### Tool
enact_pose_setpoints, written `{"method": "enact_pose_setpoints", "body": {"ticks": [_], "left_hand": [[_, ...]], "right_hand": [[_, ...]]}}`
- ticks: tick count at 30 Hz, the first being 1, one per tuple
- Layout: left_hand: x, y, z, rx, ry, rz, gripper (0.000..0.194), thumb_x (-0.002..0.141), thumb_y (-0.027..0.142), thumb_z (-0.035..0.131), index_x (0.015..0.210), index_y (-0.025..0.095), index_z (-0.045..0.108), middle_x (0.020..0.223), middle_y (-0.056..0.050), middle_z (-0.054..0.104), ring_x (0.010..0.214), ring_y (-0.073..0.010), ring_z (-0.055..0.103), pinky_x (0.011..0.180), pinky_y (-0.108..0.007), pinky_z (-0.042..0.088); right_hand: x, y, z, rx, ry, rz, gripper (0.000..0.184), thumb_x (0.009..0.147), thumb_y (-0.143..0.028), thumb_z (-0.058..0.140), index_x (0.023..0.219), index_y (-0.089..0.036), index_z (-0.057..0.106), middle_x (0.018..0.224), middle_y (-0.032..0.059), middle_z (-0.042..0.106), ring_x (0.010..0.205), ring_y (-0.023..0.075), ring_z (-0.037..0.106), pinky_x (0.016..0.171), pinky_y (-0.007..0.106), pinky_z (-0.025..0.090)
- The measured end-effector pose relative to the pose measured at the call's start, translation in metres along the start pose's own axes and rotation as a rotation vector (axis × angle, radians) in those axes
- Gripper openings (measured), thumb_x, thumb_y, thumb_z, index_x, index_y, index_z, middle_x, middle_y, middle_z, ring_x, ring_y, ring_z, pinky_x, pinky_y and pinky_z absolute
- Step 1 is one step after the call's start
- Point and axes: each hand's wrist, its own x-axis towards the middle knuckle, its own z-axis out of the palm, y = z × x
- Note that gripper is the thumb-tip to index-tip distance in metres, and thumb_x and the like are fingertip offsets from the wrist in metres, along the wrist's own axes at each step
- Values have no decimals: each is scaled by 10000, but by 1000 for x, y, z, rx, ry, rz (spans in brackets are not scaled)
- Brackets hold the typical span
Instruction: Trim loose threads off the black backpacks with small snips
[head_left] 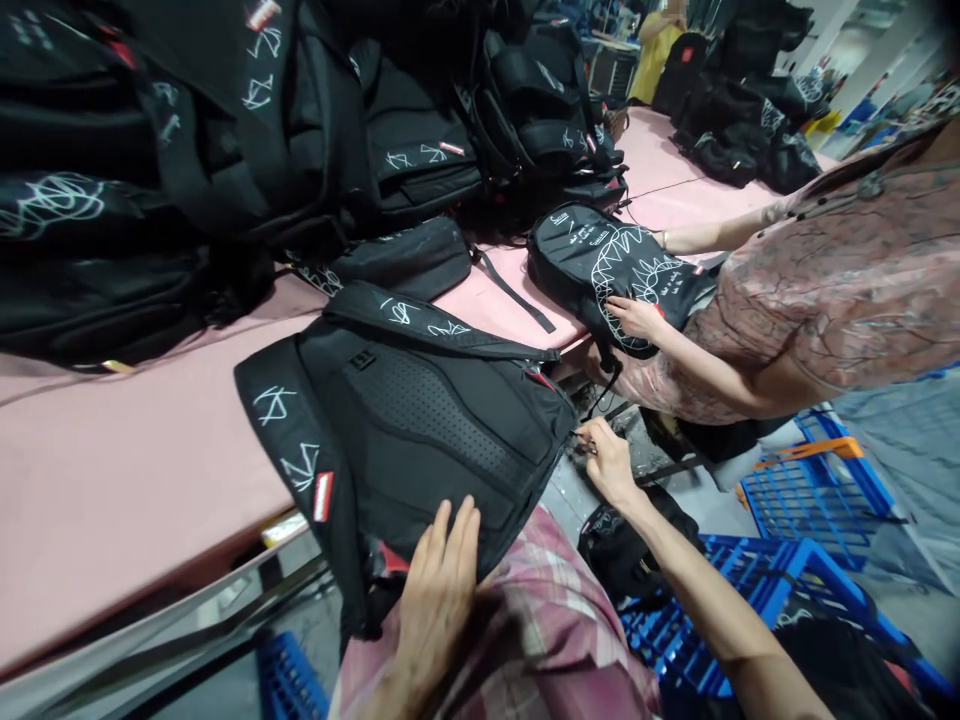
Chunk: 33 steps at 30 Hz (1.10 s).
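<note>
A black backpack (420,410) lies with its padded back panel and shoulder straps facing up, partly on the pink table and partly over my lap. White scribbles and a red-and-white tag mark its straps. My left hand (442,570) rests flat on the near edge of the back panel, fingers stretched out. By the right-hand corner of the backpack, my right hand (606,460) is closed in a pinch, with a small dark thing between the fingers that I cannot make out.
Black backpacks (420,130) are piled along the far side of the pink table (150,480). To the right, a co-worker (825,270) handles a white-printed backpack (630,270). Blue plastic baskets (810,500) stand on the floor at lower right, with black bags beside and in them.
</note>
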Motion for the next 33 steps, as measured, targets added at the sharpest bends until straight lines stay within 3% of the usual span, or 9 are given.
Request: {"method": "enact_pose_setpoints", "body": {"ticks": [5,10,13,17,20,21,24,27,33], "left_hand": [[12,1,1,2,83,-6,630,846,430,478,1325,32,381,1277,-213,506,1214,-362,431,873,-410,411],[13,2,1,-102,111,-53,618,889,229,383,1423,39,136,1316,-208,468,1280,-314,361,922,-396,397],[-2,-10,-3,-128,112,-33,637,896,251,359,1433,46,82,1314,-197,474,1261,-301,390,897,-370,412],[-8,-36,-22,-239,73,94,612,854,473,443,1350,121,377,1254,-145,546,1176,-298,477,878,-366,420],[25,-45,-39,-379,-28,31,365,870,447,447,1100,216,609,1087,-63,653,991,-222,581,798,-321,439],[42,-44,-42,-423,-66,-16,303,887,403,437,1042,235,636,1029,-41,672,930,-197,591,774,-308,435],[102,-30,-39,-495,-163,-79,242,882,311,477,1042,248,647,1021,-29,663,926,-195,550,781,-324,408],[147,-14,-26,-492,-263,-17,250,832,294,565,1066,261,647,1052,-30,632,960,-217,496,777,-345,380],[170,-3,-19,-514,-435,123,126,823,266,572,791,231,689,880,-6,633,883,-189,479,763,-321,357]], "right_hand": [[-28,-40,13,135,-206,-234,313,650,-6,351,846,-183,519,801,38,541,715,152,522,589,227,395],[-74,-96,44,182,-362,-249,294,681,-29,378,898,-174,515,830,43,530,716,156,506,554,234,379],[-88,-111,56,204,-432,-238,323,711,-54,406,983,-179,529,893,44,554,734,158,520,560,238,397],[-77,-90,42,389,-376,-248,282,772,-65,431,959,-202,590,894,29,610,766,143,574,636,233,451],[-52,-55,11,285,-131,21,157,824,-157,487,895,-207,618,835,26,621,765,160,601,674,260,466],[-44,-44,1,170,-90,115,154,829,-224,528,957,-216,614,871,30,623,786,174,606,685,273,467],[-27,-24,-20,-75,-99,243,421,816,-374,576,1204,-233,493,1076,58,599,918,222,600,745,313,466],[-22,-21,-24,-80,-128,262,346,875,-344,488,1194,-210,479,1069,57,613,932,215,601,773,317,457],[-17,-18,-19,-41,-112,148,222,858,-325,551,1049,-232,618,936,21,650,843,171,612,735,261,447]]}}
